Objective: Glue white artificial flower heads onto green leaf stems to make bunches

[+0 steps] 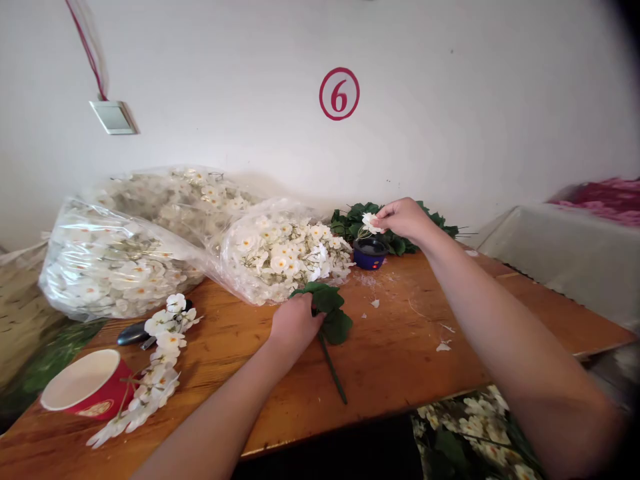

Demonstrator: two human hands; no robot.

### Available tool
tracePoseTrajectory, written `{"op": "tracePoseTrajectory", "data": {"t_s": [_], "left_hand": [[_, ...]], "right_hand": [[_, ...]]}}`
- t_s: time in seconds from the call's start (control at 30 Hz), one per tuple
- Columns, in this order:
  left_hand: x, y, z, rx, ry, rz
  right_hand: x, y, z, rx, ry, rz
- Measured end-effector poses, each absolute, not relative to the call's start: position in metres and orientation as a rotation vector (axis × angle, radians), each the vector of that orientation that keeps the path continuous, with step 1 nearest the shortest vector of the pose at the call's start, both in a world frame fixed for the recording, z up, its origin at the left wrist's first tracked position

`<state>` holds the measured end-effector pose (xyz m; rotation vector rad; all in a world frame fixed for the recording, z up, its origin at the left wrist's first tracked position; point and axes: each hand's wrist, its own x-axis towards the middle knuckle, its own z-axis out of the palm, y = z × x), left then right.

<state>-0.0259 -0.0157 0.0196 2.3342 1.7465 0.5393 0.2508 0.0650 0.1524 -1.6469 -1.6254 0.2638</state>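
Note:
My left hand [299, 325] is closed around an artificial leaf stem [333, 373], whose green leaves [336, 325] fan out beside the fingers over the wooden table. Further back on the right, my right hand [400, 219] pinches a white artificial flower [371, 224]. Its thin stalks point down toward a small blue pot [370, 254] with a dark inside and a red light on its front. Whether the stalks touch the pot's contents, I cannot tell. Close by the left hand, loose white flowers [285, 250] spill from a clear plastic bag [233, 270].
Behind the pot lies a heap of green leaves [357, 215]. A larger bag of white flowers [120, 267] fills the left back. A red paper cup [95, 393], a flower spray [163, 367] and a dark rounded object [134, 334] are at the left. Scraps [443, 347] litter the table [395, 367].

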Motion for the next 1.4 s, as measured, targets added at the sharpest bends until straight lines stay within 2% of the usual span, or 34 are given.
{"op": "tracePoseTrajectory", "data": {"t_s": [0.23, 0.63, 0.9, 1.13, 1.4], "left_hand": [[-0.022, -0.029, 0.028, 2.422, 1.708, 0.428], [-0.011, -0.065, 0.049, 2.472, 1.555, 0.274], [-0.013, -0.053, 0.039, 2.644, 1.373, 0.419], [-0.011, -0.041, 0.030, 2.583, 1.458, 0.524], [-0.019, -0.025, 0.024, 2.511, 1.434, 0.566]], "right_hand": [[0.266, 0.132, 0.149, -1.980, -1.904, 0.168], [0.265, 0.166, 0.112, -1.984, -1.991, 0.042], [0.271, 0.171, 0.104, -1.957, -1.963, 0.044], [0.285, 0.160, 0.116, -1.925, -1.835, 0.037], [0.296, 0.148, 0.109, -1.871, -1.752, 0.046]]}}
